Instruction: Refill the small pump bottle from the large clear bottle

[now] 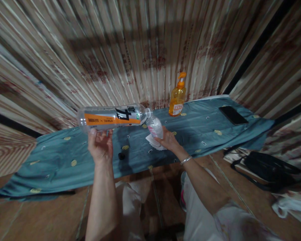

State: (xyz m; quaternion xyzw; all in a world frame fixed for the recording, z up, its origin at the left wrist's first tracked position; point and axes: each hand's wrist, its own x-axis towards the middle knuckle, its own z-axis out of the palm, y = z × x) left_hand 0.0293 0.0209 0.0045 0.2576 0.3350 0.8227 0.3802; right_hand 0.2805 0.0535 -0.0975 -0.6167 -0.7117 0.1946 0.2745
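Note:
My left hand [100, 144] supports a large clear plastic bottle [110, 117] from below, its fingers closed against the underside. The bottle lies sideways in the air, with an orange and black label and an uncapped neck pointing right. My right hand [167, 139] grips a small clear plastic bottle [155, 127] with pink print, tilted with its neck up and left. The two bottle mouths meet or nearly meet; I cannot tell if they touch. Under the small bottle is a white paper or cloth [154, 142]. A small black cap [121, 156] lies below the large bottle.
A blue-green patterned cloth [65, 160] covers the narrow table. An orange pump bottle [177, 97] stands at its back, and a black phone [233, 115] lies to the right. A pleated curtain [130, 53] hangs behind. A black bag [266, 169] sits low on the right.

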